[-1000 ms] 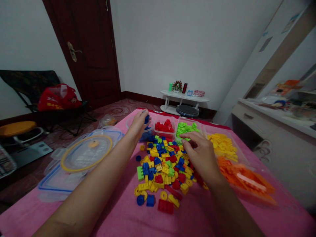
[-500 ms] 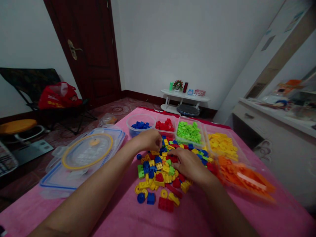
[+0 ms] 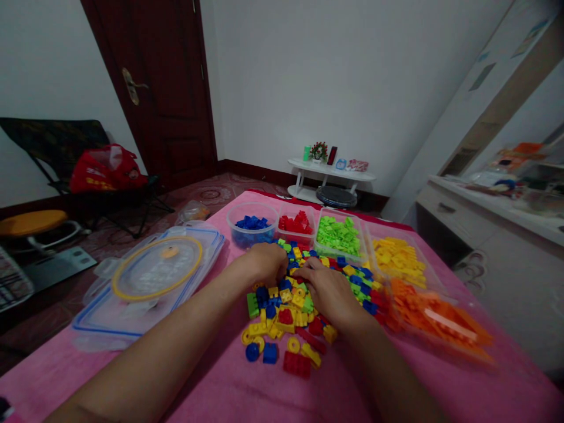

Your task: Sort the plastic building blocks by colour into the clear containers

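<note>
A loose pile of mixed toy building bricks (image 3: 286, 317) in yellow, blue, red and green lies on the pink cloth between my forearms. My left hand (image 3: 268, 263) is at the pile's far left part, just in front of the round tub. Its fingers curl down among the bricks, and their tips and whatever they grip are hidden. Opposite it, my right hand (image 3: 328, 288) lies low over the pile, fingers stretched toward the left hand and touching bricks. No brick shows in it. Nearest me lie a red brick (image 3: 296, 364) and a blue brick (image 3: 270, 353).
Behind the pile stand a round tub (image 3: 233, 226) of blue bricks and boxes of red bricks (image 3: 297, 222), green bricks (image 3: 338, 235) and yellow bricks (image 3: 399, 261). Orange bricks (image 3: 440, 320) fill a box at right. Stacked clear lids (image 3: 145, 317) lie left.
My left hand has gone lower and slightly left into the pile. My right hand has shifted a little left, its fingers now closer to the left hand.
</note>
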Tool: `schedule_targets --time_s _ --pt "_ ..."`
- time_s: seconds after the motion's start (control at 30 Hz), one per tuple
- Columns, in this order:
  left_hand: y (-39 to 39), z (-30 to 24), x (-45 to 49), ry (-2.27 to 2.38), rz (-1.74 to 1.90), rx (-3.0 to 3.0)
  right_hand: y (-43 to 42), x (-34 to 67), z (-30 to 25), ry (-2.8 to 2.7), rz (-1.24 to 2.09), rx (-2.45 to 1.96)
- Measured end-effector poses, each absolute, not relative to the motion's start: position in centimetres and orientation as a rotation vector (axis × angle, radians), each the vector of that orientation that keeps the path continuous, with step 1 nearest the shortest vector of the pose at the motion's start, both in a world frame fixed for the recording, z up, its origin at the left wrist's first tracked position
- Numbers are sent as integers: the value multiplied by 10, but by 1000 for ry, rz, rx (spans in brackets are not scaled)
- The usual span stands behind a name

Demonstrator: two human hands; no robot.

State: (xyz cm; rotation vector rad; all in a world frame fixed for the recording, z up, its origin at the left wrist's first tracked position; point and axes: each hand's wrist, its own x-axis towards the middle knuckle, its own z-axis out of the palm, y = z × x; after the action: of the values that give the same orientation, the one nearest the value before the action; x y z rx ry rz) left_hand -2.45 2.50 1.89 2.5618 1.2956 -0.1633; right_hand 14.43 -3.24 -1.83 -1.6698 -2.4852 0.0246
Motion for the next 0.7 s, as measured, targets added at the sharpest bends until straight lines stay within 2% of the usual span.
schedule_targets --time_s 0.23,0.43,0.57,0.7 --pt "20 23 -22 1308 -249 2658 -32 147 -18 -2361 142 -1705" --pt "34 22 -36 1200 -271 2494 -33 171 9 -2259 310 -1635" --pt "41 13 -38 1152 -194 2464 -44 180 25 -2397 518 -1870" --pt "41 9 -36 1185 -135 2424 -54 167 28 -2393 508 -2146"
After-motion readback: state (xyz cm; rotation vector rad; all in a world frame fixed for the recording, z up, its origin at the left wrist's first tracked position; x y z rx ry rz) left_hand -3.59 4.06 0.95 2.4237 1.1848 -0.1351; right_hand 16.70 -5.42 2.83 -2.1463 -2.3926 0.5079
